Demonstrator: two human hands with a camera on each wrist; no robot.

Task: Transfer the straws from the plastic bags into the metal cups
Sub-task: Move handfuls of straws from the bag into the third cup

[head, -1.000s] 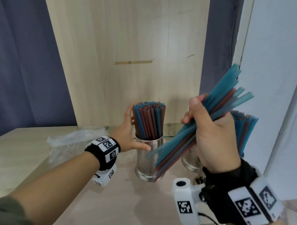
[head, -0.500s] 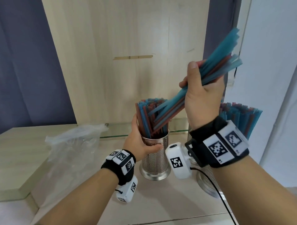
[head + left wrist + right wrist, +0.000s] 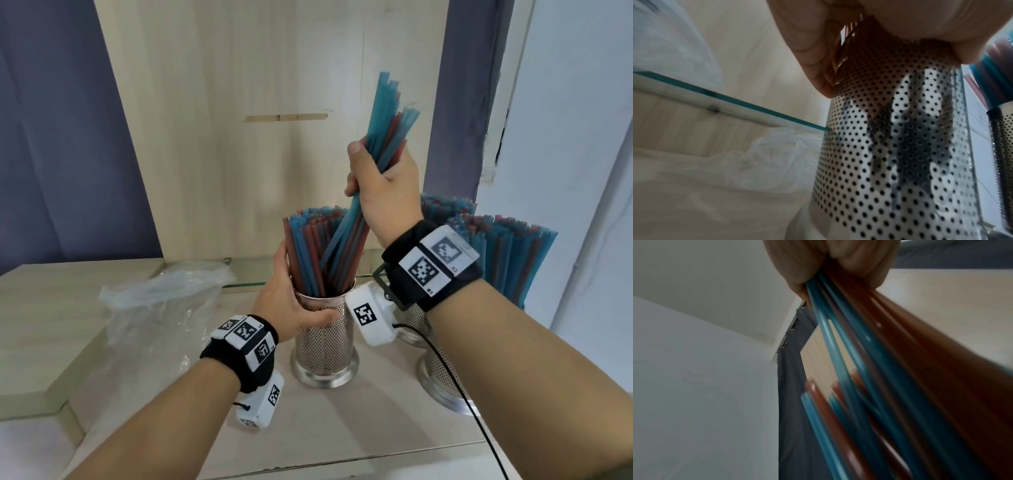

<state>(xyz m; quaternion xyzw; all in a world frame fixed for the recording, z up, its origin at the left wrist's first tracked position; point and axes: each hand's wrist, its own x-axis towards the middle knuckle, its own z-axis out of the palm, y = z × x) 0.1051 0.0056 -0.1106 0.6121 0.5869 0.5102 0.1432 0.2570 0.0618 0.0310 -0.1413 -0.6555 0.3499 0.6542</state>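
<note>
A perforated metal cup (image 3: 324,346) (image 3: 898,154) stands mid-table, packed with upright blue and red straws (image 3: 305,250). My left hand (image 3: 291,301) grips its rim, thumb across the front. My right hand (image 3: 380,192) grips a bundle of blue and red straws (image 3: 383,137) (image 3: 869,353) above the cup. The bundle is steeply tilted, its lower ends down among the cup's straws. A second metal cup (image 3: 442,377) (image 3: 1001,146) full of straws stands at the right, partly behind my right forearm.
A crumpled clear plastic bag (image 3: 154,308) (image 3: 777,154) lies on the table left of the cup. A wooden panel (image 3: 257,102) rises behind, with a glass shelf edge (image 3: 735,100) at its foot. A white wall (image 3: 565,137) is close on the right.
My right hand has swung the straw bundle from nearly level to steep and lowered its ends into the cup. My left hand closed around the cup's rim.
</note>
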